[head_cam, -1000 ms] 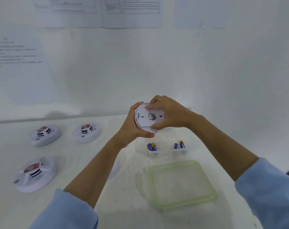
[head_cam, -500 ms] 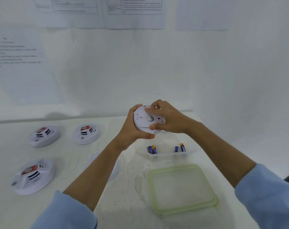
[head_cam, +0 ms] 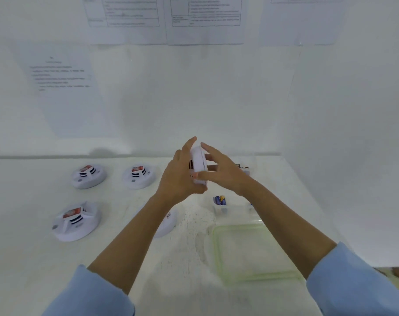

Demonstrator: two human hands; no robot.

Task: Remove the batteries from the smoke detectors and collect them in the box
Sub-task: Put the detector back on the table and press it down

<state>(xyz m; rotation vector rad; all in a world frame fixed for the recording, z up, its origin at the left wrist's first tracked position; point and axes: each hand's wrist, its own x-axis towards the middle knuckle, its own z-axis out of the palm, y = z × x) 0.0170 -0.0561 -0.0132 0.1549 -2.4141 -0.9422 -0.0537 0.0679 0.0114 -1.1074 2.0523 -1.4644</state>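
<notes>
I hold a white smoke detector [head_cam: 199,162] up edge-on between both hands, above the table. My left hand [head_cam: 181,176] grips its left face, fingers pointing up and thumb under the rim. My right hand [head_cam: 224,173] holds the right face with fingers spread and thumb across the lower edge. Below the hands stands a small clear box [head_cam: 219,212] with blue and yellow batteries [head_cam: 220,200] in it; my right forearm hides part of the box.
Three smoke detectors lie face up on the white table at left [head_cam: 87,176] [head_cam: 139,175] [head_cam: 76,221]. Another detector [head_cam: 169,222] lies partly under my left forearm. A clear lid with a green rim [head_cam: 258,254] lies near the front right. White walls close the back and right.
The detector has turned from flat-faced towards me to edge-on. My right fingers have spread out from their curled grip on its back.
</notes>
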